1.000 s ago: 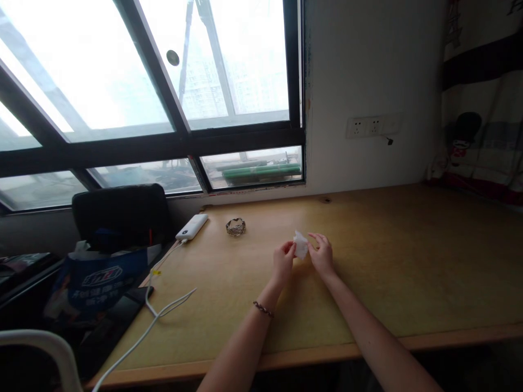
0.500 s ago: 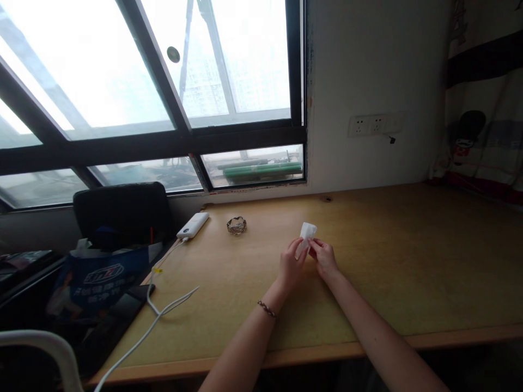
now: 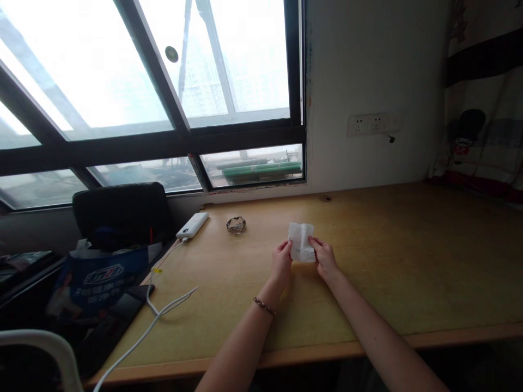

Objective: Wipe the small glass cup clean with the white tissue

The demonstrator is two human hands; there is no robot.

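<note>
A white paper tissue [image 3: 301, 243], partly unfolded with a crease down its middle, is held up above the wooden table [image 3: 368, 261]. My left hand [image 3: 283, 260] pinches its left edge between thumb and fingers. On the opposite edge, my right hand [image 3: 324, 256] grips it the same way. A braided bracelet circles my left wrist. Farther back and to the left, a woven metallic ring-shaped object [image 3: 236, 225] rests on the tabletop, apart from both hands.
At the table's left edge lies a white power bank [image 3: 193, 225], its white cable [image 3: 152, 321] trailing toward me. A black chair [image 3: 122, 209] and a blue bag [image 3: 106, 277] stand left of the table. Windows and a wall with sockets [image 3: 368, 124] border the back.
The tissue has been opened out from a narrow folded shape to a wider sheet. My left hand has moved left, away from my right hand, which stays nearly in place.
</note>
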